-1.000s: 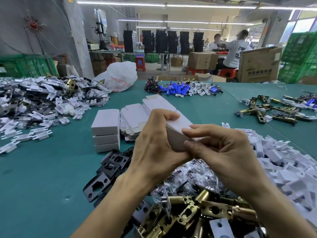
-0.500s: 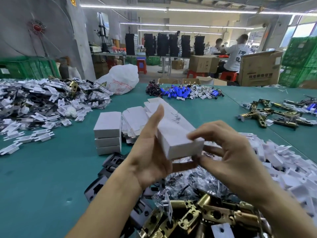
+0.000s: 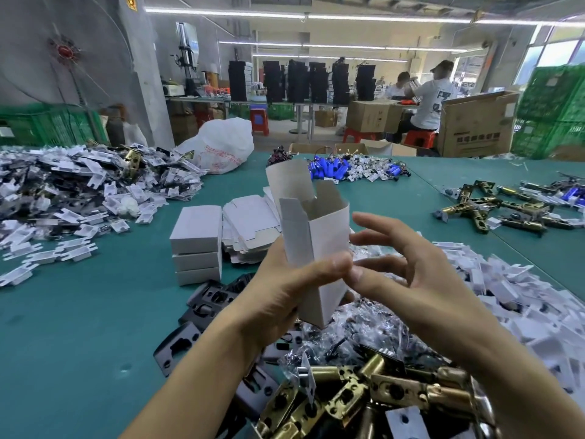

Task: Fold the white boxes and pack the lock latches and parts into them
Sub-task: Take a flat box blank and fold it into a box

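My left hand [image 3: 278, 299] grips a small white box [image 3: 316, 242], held upright above the table with its top flaps standing open. My right hand [image 3: 411, 274] hovers just right of the box, fingers spread and relaxed, thumb near the left thumb. Below my hands lie brass lock latches [image 3: 373, 397], black strike plates [image 3: 209, 302] and clear bags of small parts [image 3: 354, 327]. Three folded white boxes [image 3: 196, 245] are stacked to the left, beside a pile of flat box blanks [image 3: 250, 223].
The green table [image 3: 79, 327] carries a heap of white plastic pieces and dark parts [image 3: 79, 191] at left, white plastic pieces [image 3: 522, 299] at right, more brass latches [image 3: 493, 207] far right, blue parts [image 3: 335, 169] and a white bag [image 3: 218, 147] at the back. People sit working in the background.
The box has been turned from lying sideways to standing upright with its open end up. My right hand has let go of it and opened beside it.
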Motion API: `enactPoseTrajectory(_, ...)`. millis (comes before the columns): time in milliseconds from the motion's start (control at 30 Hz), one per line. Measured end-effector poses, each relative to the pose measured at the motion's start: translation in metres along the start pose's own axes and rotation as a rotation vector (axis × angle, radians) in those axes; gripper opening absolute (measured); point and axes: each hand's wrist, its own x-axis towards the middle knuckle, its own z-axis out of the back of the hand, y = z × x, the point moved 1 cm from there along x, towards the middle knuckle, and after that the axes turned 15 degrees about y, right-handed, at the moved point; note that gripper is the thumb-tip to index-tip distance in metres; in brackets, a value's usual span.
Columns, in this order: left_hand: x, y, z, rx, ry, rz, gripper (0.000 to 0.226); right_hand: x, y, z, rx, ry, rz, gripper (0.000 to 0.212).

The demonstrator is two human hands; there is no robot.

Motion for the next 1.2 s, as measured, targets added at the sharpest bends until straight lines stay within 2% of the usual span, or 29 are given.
enactPoseTrajectory(100,0.000,-0.001,0.002,0.086,0.005,-0.001,0.042,0.002,0.000,0.000,-0.006,-0.001,0.030,0.050)
enactPoseTrajectory(200,0.000,-0.001,0.002,0.079,0.032,0.041,0.040,0.005,-0.005,0.001,-0.005,-0.063,0.035,0.044)
enactPoseTrajectory(267,0.000,-0.001,0.001,0.016,0.046,0.073,0.044,0.005,-0.008,0.001,0.035,-0.076,0.057,0.045)
enactPoseTrajectory(400,-0.003,-0.005,0.001,-0.131,0.033,0.160,0.037,0.006,-0.009,-0.003,0.171,-0.029,0.161,0.056)
enactPoseTrajectory(567,-0.004,-0.006,0.005,0.056,0.020,0.084,0.020,0.007,-0.012,-0.002,0.256,-0.016,0.154,0.056)
enactPoseTrajectory(667,-0.004,-0.005,0.007,0.170,-0.037,0.027,0.030,0.006,-0.011,-0.002,0.267,0.053,0.141,0.053)
enactPoseTrajectory(767,-0.003,-0.003,0.010,0.165,-0.154,-0.022,0.039,0.006,-0.008,-0.010,0.233,0.094,0.151,0.046)
enactPoseTrajectory(1000,0.000,-0.002,0.003,0.225,-0.254,-0.025,0.038,0.009,-0.013,-0.009,0.274,-0.016,0.122,0.055)
enactPoseTrajectory(1200,0.002,0.000,-0.005,0.188,-0.363,-0.035,0.046,0.010,-0.018,-0.010,0.228,-0.051,0.127,0.049)
